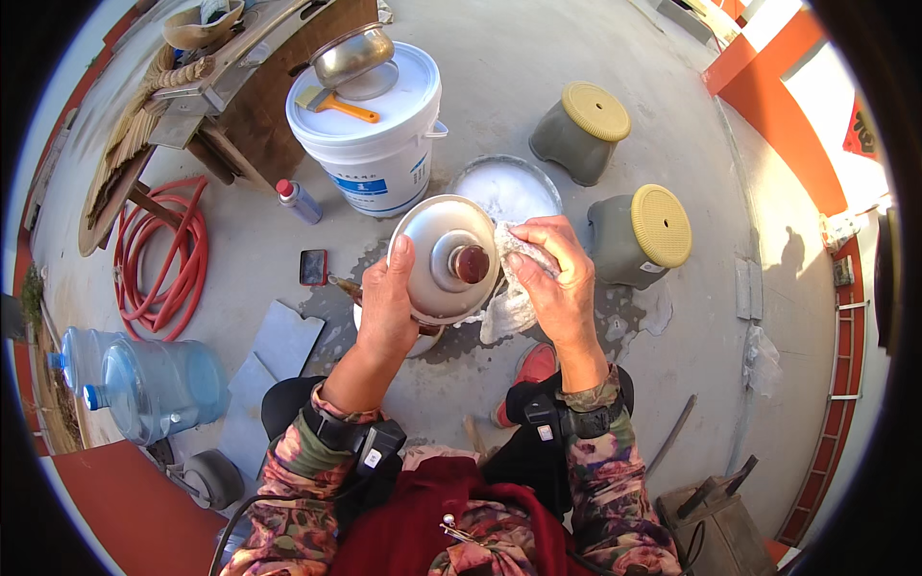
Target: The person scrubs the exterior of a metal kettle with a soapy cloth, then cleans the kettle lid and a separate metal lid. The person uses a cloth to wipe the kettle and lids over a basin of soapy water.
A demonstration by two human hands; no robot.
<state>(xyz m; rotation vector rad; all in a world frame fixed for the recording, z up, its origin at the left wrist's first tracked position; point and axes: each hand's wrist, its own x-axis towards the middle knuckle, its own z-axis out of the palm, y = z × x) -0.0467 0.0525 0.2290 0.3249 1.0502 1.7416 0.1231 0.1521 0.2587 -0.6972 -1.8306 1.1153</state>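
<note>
My left hand [387,299] grips a metal pot lid [425,291] by its left rim, thumb on top. The lid has a round dark red knob [471,264] and faces up towards me. In my right hand [560,277] is a bunched white cloth [513,311], pressed to the lid's right edge. Under the lid, a light-coloured pot [425,345] shows only in part on the wet floor. A basin of sudsy, whitish water [500,189] stands just beyond the lid and the cloth.
A white plastic bucket [392,162] carries a metal pan [354,59] and a paintbrush [338,105]. Two yellow-topped stools [661,225] stand right. Leftward lie a coiled red hose [160,288], a spray can [299,203], a small dark tray [313,267] and water jugs [164,389].
</note>
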